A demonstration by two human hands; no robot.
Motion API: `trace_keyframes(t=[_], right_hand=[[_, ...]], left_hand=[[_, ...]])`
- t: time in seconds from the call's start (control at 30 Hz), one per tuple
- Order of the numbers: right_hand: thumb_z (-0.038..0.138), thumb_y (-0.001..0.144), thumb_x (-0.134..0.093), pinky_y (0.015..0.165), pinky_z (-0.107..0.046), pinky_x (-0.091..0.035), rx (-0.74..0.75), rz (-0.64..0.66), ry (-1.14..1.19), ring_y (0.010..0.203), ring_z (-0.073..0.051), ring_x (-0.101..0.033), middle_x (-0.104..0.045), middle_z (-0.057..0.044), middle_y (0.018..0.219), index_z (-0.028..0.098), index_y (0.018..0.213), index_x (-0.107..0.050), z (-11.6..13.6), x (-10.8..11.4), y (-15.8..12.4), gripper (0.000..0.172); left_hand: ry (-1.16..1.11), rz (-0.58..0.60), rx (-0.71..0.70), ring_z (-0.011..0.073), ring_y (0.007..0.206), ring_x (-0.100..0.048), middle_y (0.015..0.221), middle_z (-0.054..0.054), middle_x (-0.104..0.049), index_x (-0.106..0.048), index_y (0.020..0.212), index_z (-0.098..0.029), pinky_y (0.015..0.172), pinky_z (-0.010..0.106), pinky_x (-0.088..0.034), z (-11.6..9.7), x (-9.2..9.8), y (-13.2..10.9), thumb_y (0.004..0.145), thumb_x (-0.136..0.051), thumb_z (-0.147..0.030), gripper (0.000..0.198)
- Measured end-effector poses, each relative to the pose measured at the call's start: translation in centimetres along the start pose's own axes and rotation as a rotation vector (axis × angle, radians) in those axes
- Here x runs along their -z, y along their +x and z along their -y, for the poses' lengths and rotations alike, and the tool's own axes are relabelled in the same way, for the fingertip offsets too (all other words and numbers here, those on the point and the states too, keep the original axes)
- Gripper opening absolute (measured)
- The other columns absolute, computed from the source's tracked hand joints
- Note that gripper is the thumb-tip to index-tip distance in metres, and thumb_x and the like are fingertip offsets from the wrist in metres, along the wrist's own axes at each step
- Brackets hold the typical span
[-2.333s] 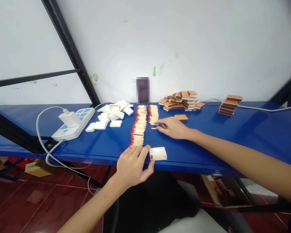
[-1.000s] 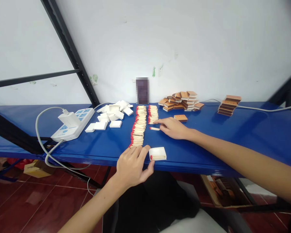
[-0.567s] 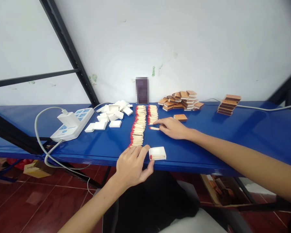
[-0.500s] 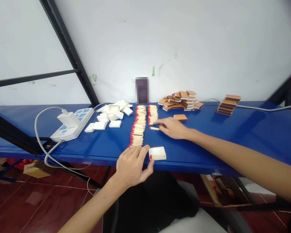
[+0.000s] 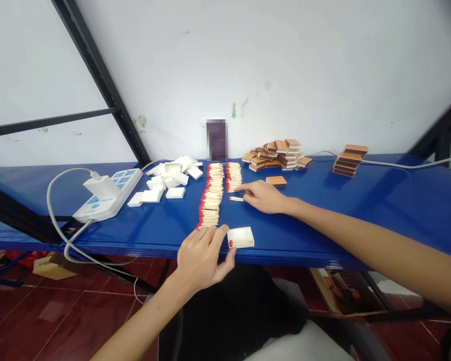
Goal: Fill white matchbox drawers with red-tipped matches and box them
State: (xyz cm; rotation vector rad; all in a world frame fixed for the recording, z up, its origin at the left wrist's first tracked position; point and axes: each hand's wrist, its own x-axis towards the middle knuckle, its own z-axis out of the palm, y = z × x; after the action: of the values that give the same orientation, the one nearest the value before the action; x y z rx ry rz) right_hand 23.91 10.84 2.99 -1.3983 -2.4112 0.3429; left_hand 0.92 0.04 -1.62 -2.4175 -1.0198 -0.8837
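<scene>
Left hand (image 5: 201,255) grips the near tray (image 5: 240,233) — few matches (image 5: 241,242) in, two rows (image 5: 211,194) out — grip of right hand (image 5: 263,196) unclear.

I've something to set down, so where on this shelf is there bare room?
The glossy blue shelf is barest between the leaning stack of brown matchboxes and the right forearm. Another patch lies between the loose white rectangular trays and the left hand. It's crowded around the rows of red-tipped wooden matches.
</scene>
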Motion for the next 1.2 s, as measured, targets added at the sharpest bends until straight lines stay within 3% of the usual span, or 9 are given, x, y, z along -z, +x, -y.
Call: trace_keyframes(t=[0.57, 0.73, 0.9, 1.07, 1.2], right_hand=[[0.017, 0.088, -0.047, 0.066, -0.026, -0.037, 0.068, 0.024, -0.072, 0.075, -0.018, -0.063, -0.073, -0.006, 0.087, 0.018, 0.125, -0.067, -0.11, 0.21, -0.4, 0.042], [0.018, 0.088, -0.047, 0.065, -0.027, -0.039, 0.076, 0.033, -0.016, 0.072, -0.018, -0.063, -0.075, -0.005, 0.083, 0.017, 0.123, -0.07, -0.06, 0.44, -0.69, 0.042], [0.018, 0.086, -0.047, 0.069, -0.026, -0.043, 0.066, 0.011, 0.102, 0.079, -0.019, -0.066, -0.077, -0.005, 0.094, 0.017, 0.113, -0.075, -0.35, 0.4, -0.64, 0.039], [0.018, 0.086, -0.048, 0.064, -0.026, -0.039, 0.078, -0.006, 0.126, 0.068, -0.016, -0.06, -0.074, -0.003, 0.079, 0.018, 0.11, -0.077, -0.51, 0.21, -0.58, 0.037], [0.015, 0.086, -0.048, 0.061, -0.025, -0.032, 0.047, -0.041, 0.111, 0.059, -0.013, -0.05, -0.064, 0.0, 0.063, 0.018, 0.12, -0.072, -0.54, 0.05, -0.29, 0.042]], left_hand=[[-0.002, -0.007, -0.008, 0.0243, 0.076, -0.066, 0.091, 0.007, -0.071, -0.054, 0.112, -0.016, 0.068, 0.036, -0.051, -0.01, -0.07, 0.12, 0.09, -0.053, -0.033, 0.028], [-0.007, -0.002, -0.004, 0.0242, 0.076, -0.066, 0.091, 0.007, -0.07, -0.055, 0.112, -0.016, 0.068, 0.036, -0.051, -0.08, -0.04, 0.01, 0.09, -0.053, -0.033, 0.028], [-0.01, 0.008, -0.001, 0.0245, 0.078, -0.066, 0.092, 0.007, -0.07, -0.054, 0.112, -0.016, 0.07, 0.036, -0.051, -0.07, -0.03, -0.05, 0.09, -0.053, -0.033, 0.029], [-0.007, 0.004, -0.001, 0.0241, 0.077, -0.066, 0.091, 0.007, -0.07, -0.054, 0.112, -0.016, 0.07, 0.036, -0.05, -0.02, -0.07, -0.06, 0.09, -0.053, -0.033, 0.028], [0.001, 0.004, -0.002, 0.0241, 0.077, -0.066, 0.092, 0.007, -0.07, -0.054, 0.113, -0.016, 0.069, 0.035, -0.05, 0.0, -0.06, -0.16, 0.09, -0.052, -0.034, 0.029]])
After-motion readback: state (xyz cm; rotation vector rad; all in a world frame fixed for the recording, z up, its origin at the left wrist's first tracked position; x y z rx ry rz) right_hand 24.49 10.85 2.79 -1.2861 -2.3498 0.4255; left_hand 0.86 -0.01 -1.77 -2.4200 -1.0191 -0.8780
